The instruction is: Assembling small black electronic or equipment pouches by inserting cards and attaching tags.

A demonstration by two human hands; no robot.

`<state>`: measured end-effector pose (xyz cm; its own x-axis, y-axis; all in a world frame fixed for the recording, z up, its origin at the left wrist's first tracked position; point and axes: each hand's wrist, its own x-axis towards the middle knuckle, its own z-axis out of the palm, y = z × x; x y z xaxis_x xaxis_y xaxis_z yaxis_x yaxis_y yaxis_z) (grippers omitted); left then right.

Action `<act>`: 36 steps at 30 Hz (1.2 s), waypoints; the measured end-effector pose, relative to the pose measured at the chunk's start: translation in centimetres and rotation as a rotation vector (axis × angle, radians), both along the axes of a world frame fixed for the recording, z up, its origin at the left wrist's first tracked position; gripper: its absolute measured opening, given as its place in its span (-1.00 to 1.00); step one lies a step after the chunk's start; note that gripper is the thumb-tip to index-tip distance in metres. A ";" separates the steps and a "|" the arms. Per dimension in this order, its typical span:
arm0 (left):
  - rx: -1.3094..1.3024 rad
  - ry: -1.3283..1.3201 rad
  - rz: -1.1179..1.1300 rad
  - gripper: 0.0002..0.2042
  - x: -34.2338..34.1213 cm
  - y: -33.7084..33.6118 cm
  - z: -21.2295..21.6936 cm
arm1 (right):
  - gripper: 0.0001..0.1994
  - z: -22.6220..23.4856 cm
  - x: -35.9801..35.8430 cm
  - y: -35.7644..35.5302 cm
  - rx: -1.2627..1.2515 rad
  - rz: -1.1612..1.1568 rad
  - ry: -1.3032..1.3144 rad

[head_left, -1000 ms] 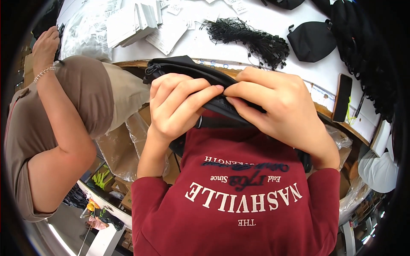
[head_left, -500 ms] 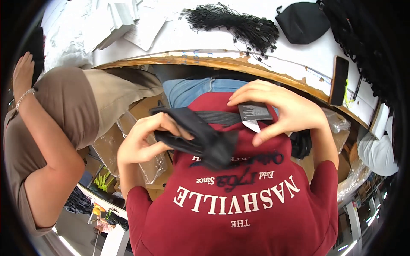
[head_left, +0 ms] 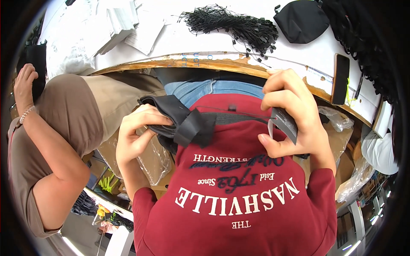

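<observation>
My left hand (head_left: 139, 132) grips a folded black fabric piece (head_left: 181, 119) in front of my red sweatshirt. A black elastic strap (head_left: 239, 118) runs from it toward my right hand (head_left: 290, 115), which pinches a dark hang tag with a white underside (head_left: 284, 124). A thin black string (head_left: 230, 107) stretches between the fabric and the tag. Both hands are held at chest height, below the table's wooden edge (head_left: 205, 64).
On the white table lie a heap of black tag strings (head_left: 232, 23), a black cap-like piece (head_left: 301, 19), stacks of white paper tags (head_left: 121, 21) and a dark phone (head_left: 340, 79). A person in a brown top (head_left: 55, 128) sits at my left. Clear plastic bags (head_left: 149, 158) hang below.
My hands have come down from the table to my chest and drawn apart. The fabric went left with my left hand; my right hand now holds the tag, strap stretched between.
</observation>
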<state>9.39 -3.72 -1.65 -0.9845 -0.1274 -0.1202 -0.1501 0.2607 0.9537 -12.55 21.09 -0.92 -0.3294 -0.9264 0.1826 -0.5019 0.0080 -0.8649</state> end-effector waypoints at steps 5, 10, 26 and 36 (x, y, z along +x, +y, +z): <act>-0.036 0.012 0.041 -0.70 0.2 0.1 0.5 | -0.61 0.2 0.0 0.5 -0.020 -0.006 0.028; -0.042 -0.007 0.058 -0.72 0.1 0.0 0.8 | -0.56 0.3 0.2 0.7 -0.015 -0.015 0.016; -0.258 0.023 -0.254 -0.47 -7.5 6.0 1.6 | -0.72 -1.8 2.8 1.0 -0.269 0.112 -0.821; -0.188 0.123 -0.184 -0.66 -7.8 6.6 1.4 | -0.79 -0.1 2.4 1.6 -0.146 -0.247 -1.361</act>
